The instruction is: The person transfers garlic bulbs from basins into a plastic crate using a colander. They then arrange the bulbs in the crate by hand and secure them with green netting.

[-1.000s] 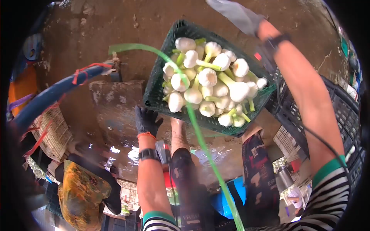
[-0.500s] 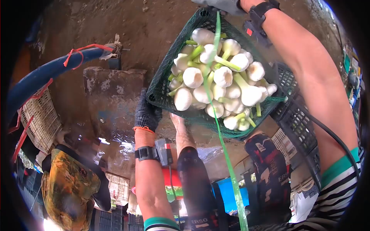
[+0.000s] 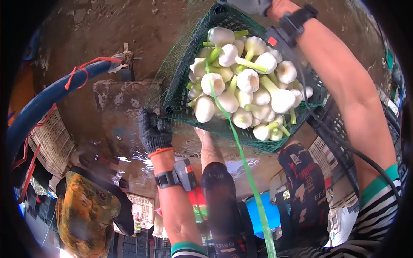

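Garlic bulbs (image 3: 248,81) with short green stems fill a dark green plastic crate (image 3: 172,99), which is lined and wrapped with green mesh net (image 3: 165,71). My left hand (image 3: 155,131), in a dark knit glove, is closed on the net beside the crate's near left corner, and the mesh stretches out there. At the far edge, my right hand (image 3: 250,5) wears a grey glove; its fingers look curled on the net at the rim, partly cut off by the picture's top. A light green strap (image 3: 251,176) runs in front of the garlic toward the bottom.
A blue pipe (image 3: 64,88) with red ties curves in from the left. Near it are a stone block (image 3: 124,96) and a pale basket (image 3: 50,135). A person in a patterned top (image 3: 86,210) is at lower left. Black crates (image 3: 337,137) stand at right. The ground is wet.
My left hand has moved left, away from the crate corner, and the net has spread out on that side. My right hand stays at the far edge. The strap has shifted left across the garlic.
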`<state>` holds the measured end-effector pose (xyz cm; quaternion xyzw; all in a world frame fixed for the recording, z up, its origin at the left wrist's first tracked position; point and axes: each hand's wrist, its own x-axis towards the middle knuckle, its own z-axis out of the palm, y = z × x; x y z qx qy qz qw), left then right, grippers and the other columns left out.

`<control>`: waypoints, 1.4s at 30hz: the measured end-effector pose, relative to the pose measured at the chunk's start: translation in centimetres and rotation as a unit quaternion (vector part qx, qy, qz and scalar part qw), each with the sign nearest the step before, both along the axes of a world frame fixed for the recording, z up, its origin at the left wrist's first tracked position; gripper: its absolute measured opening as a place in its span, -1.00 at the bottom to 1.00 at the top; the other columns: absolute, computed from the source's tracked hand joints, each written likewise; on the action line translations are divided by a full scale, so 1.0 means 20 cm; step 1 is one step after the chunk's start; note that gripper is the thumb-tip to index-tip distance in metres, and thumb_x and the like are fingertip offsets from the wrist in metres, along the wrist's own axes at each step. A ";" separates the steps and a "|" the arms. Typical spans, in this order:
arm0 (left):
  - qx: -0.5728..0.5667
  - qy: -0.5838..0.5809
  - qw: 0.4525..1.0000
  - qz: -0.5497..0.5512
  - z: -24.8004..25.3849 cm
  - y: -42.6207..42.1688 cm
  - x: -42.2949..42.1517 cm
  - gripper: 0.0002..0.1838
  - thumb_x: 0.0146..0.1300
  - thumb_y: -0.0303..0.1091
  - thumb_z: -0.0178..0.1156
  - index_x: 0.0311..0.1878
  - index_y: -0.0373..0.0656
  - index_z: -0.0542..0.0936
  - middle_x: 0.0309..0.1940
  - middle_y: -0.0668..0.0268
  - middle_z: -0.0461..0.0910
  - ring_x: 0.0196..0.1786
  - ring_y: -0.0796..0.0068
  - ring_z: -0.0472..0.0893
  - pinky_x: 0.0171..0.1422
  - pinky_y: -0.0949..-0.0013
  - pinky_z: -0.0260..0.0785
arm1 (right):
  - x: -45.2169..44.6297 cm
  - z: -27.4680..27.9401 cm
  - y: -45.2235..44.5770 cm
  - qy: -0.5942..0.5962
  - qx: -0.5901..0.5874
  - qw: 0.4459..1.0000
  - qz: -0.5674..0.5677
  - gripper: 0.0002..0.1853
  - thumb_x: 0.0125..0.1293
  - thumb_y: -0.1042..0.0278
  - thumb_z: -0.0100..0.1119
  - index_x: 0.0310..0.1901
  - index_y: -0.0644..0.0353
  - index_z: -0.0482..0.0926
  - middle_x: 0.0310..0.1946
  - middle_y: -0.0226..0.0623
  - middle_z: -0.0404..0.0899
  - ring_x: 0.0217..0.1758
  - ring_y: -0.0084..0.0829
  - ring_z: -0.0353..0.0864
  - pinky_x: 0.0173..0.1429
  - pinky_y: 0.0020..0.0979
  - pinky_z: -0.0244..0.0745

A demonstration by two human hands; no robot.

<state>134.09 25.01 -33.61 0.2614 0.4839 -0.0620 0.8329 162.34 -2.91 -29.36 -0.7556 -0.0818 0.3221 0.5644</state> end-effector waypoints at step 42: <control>0.531 -0.034 0.774 -0.342 0.14 -0.25 0.04 -0.64 0.28 -0.35 0.10 0.11 -0.30 0.46 -0.01 0.14 0.54 0.09 0.33 0.48 0.24 0.29 0.28 | -0.49 0.30 -0.12 -0.385 -0.094 0.904 0.160 -0.83 0.08 0.21 0.19 -0.38 0.09 0.63 -0.39 -0.30 0.58 -0.31 -0.25 0.58 -0.24 -0.27 0.46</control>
